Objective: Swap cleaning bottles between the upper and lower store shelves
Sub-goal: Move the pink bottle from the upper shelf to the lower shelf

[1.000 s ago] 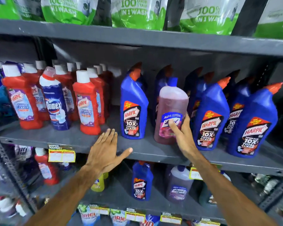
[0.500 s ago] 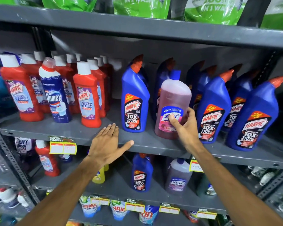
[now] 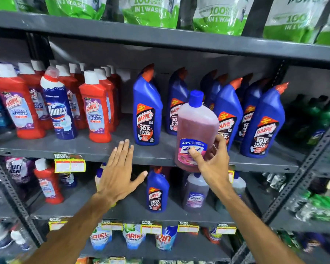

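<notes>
A pink Lizol bottle (image 3: 197, 122) with a blue cap is in front of the upper shelf's (image 3: 156, 153) edge, its base hanging past the lip. My right hand (image 3: 211, 161) grips its lower label. My left hand (image 3: 119, 172) is spread flat, fingers apart, fingertips near the upper shelf's front edge, holding nothing. A blue Harpic bottle (image 3: 147, 109) stands just left of the pink one on the upper shelf. On the lower shelf (image 3: 126, 208) stand a small blue Harpic bottle (image 3: 157, 191) and a purple Lizol bottle (image 3: 195, 193).
Red Harpic bathroom cleaners (image 3: 95, 109) and a Domex bottle (image 3: 58, 109) fill the upper shelf's left. More blue Harpic bottles (image 3: 263, 122) crowd the right. Green detergent pouches (image 3: 151, 10) sit above. Yellow price tags (image 3: 70, 164) hang on shelf edges. A perforated upright (image 3: 301, 168) stands at right.
The pink Lizol bottle has come forward off the upper shelf and dropped lower in my right hand. My left hand has stayed spread by the shelf edge.
</notes>
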Action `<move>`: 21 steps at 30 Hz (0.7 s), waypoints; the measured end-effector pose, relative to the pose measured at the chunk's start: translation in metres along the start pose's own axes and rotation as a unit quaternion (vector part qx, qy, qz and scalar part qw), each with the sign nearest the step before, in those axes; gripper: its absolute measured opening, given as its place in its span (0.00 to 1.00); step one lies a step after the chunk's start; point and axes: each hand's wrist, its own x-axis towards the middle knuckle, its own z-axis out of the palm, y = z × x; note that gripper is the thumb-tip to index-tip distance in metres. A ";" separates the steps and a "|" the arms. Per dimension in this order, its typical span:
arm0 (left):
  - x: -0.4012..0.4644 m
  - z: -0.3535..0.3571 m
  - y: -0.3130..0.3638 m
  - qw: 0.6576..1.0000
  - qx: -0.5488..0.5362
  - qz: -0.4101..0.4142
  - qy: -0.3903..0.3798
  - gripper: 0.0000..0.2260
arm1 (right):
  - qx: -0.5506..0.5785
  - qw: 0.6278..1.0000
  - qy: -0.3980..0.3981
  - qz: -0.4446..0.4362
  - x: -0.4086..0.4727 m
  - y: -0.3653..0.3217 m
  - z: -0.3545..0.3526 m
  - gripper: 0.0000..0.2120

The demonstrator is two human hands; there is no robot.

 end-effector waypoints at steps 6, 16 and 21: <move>-0.049 0.021 0.015 0.996 -0.044 0.056 0.051 0.42 | -0.042 0.999 0.013 0.003 -0.058 0.008 -0.020 0.35; -0.104 0.074 0.023 0.996 -0.055 0.060 -0.048 0.44 | -0.051 0.992 0.071 0.087 -0.130 0.087 -0.021 0.36; -0.126 0.106 0.019 0.988 -0.036 0.042 -0.144 0.46 | -0.046 0.984 0.103 0.136 -0.165 0.141 -0.007 0.33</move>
